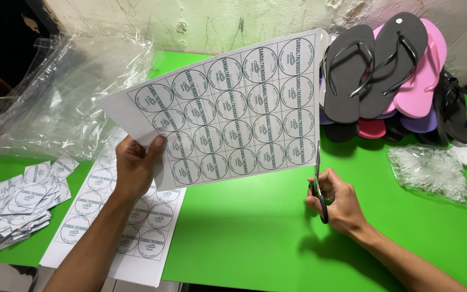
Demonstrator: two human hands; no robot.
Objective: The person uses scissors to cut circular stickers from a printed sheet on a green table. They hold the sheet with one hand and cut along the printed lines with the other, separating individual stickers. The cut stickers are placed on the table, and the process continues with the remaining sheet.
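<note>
One label sheet between left hand; scissors.

I see my left hand holding a label sheet up over the middle of the table, my right hand with scissors at the sheet's right edge. More sheets lie under it toward the near edge, cut labels at the left edge. Sandals pile in the far right corner, a small bag before them, plastic wrap far left.

Left hand holds a label sheet above the green table; right hand grips scissors at its right edge
</note>
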